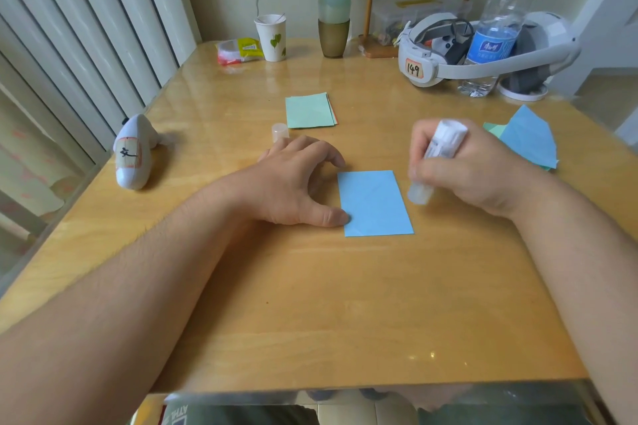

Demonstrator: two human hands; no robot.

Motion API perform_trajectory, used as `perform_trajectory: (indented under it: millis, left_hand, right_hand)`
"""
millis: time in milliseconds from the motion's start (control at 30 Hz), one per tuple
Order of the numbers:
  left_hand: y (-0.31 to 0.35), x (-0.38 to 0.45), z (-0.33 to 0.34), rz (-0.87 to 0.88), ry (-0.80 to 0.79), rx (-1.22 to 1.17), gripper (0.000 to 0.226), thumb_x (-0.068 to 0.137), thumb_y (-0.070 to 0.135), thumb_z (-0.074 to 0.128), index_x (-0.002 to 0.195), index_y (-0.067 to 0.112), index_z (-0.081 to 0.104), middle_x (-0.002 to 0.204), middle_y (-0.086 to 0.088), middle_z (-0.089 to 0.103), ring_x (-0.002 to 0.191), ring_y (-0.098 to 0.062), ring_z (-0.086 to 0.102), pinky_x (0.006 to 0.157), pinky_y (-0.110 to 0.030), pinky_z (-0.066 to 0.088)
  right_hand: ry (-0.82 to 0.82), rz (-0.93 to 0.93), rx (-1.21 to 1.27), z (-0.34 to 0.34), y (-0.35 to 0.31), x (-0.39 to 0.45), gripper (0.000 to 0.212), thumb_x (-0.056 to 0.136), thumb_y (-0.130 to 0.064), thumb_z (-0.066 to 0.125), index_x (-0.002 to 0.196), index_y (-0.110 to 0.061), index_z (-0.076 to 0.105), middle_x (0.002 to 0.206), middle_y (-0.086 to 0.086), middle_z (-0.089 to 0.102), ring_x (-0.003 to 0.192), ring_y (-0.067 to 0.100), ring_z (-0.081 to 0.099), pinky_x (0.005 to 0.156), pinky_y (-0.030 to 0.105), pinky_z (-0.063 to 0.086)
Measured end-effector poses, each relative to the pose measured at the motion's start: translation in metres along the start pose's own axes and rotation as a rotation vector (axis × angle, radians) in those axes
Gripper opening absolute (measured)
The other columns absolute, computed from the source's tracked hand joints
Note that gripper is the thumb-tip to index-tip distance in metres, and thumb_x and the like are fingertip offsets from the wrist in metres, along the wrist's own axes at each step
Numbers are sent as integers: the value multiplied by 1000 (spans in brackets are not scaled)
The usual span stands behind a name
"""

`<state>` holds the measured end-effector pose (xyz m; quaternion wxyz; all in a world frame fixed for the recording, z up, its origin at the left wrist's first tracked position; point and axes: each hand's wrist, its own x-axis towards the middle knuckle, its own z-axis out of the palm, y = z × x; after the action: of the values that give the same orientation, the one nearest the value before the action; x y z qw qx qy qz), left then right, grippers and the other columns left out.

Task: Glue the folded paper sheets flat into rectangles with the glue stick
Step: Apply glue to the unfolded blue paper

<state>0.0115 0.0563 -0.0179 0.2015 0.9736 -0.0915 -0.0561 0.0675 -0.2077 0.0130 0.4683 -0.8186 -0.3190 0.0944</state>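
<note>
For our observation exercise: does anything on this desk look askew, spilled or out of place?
Nothing is spilled or damaged. The only loose item is the glue stick's cap, standing apart by the left hand, while the right hand holds the glue stick.

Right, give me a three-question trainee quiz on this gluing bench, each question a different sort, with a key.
1. True or false: the right hand grips the glue stick with its cap still on.
2. Multiple choice: where does the glue stick cap stand? A) on the blue rectangle B) on the table beyond the left hand C) inside the paper cup
3. Short answer: which part of the left hand touches the blue rectangle, and at which edge?

Key
1. False: the cap is off.
2. B: just left of the green stack.
3. The thumb tip, at the left edge near the lower corner.
</note>
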Motion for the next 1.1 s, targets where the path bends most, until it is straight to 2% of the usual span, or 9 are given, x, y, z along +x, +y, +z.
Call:
perform_trajectory:
  millis: [67,133,300,433,567,633,833,967,1100]
  left_hand:
    - [0,0,1,-20,4,20,92,53,87,61,135,51,37,142,18,31,139,-16,21,121,-45,27]
    - [0,-1,1,-44,3,38,100,51,89,60,139,49,33,145,16,28,141,-15,18,120,-42,25]
    - [-3,0,1,-62,18,43,101,54,93,55,141,47,32,146,16,31,140,-13,19,119,-40,23]
    - [-2,1,2,-83,65,36,97,57,92,53,139,42,35,137,18,34,136,-15,26,117,-41,27]
    - [0,0,2,-63,92,72,90,63,85,66,135,41,35,126,19,30,130,-15,28,113,-39,28]
    - [0,0,3,-56,102,66,88,63,84,68,133,42,37,125,19,31,131,-17,29,113,-41,30]
    - [1,2,4,-65,93,77,87,62,84,68,130,39,38,120,17,30,132,-18,29,115,-42,30]
    - [0,2,4,-63,93,84,91,61,85,67,133,39,37,120,17,28,133,-19,28,115,-41,29]
    - [3,0,3,-70,93,70,93,61,83,66,136,38,37,122,18,28,135,-19,28,116,-42,28]
  right_hand:
    - [76,-32,115,3,4,6,14,77,-21,72,77,-15,61,67,-6,55,65,9,47,59,23,39]
    - [65,-7,161,10,5,9,25,84,-33,84,85,-17,64,68,-13,57,66,4,49,60,15,40]
    - [-36,12,125,23,-6,16,30,82,-43,69,97,-17,68,66,-24,64,63,-8,53,61,5,38]
    - [-3,32,69,27,-18,32,20,93,-42,73,91,-23,67,68,-19,66,64,-6,56,65,13,43]
    - [54,18,-272,44,-19,44,29,90,-48,75,84,-21,65,73,-4,69,62,6,53,61,30,45]
    - [77,16,-309,56,-15,44,31,88,-48,75,83,-19,63,74,-1,68,64,10,53,63,32,47]
    - [44,9,-282,70,-13,41,28,87,-36,74,80,-13,58,68,-4,59,62,9,47,62,32,42]
    - [58,-2,-283,69,-10,43,29,85,-36,75,80,-14,58,75,3,64,71,18,54,66,35,47]
    - [64,8,-273,68,-5,49,28,85,-41,77,81,-20,58,74,-2,64,69,14,55,66,34,47]
